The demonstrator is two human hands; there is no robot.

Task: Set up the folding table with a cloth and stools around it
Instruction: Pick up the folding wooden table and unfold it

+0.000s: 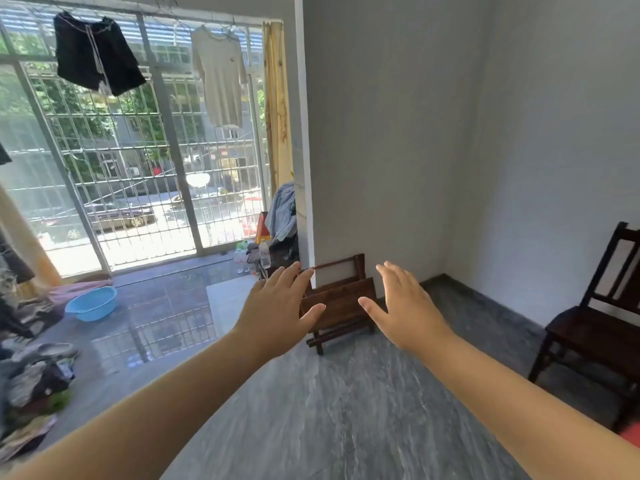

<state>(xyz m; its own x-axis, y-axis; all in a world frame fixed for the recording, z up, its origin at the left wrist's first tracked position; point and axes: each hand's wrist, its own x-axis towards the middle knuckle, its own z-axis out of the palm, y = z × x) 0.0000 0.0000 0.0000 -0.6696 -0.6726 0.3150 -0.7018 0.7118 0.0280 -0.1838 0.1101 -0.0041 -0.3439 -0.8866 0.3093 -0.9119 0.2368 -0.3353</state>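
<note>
A folded brown wooden table leans against the grey wall corner, standing on its edge on the floor. Both my arms are stretched out toward it. My left hand is open with fingers spread, in front of the table's left side. My right hand is open too, just right of the table. Neither hand holds anything, and I cannot tell whether either touches the wood. No cloth or stools for the table are visible.
A dark wooden chair stands at the right wall. A blue basin sits on the floor at left, with a clothes pile nearer. Bottles and bags crowd the barred window's right corner. Grey marble floor lies ahead.
</note>
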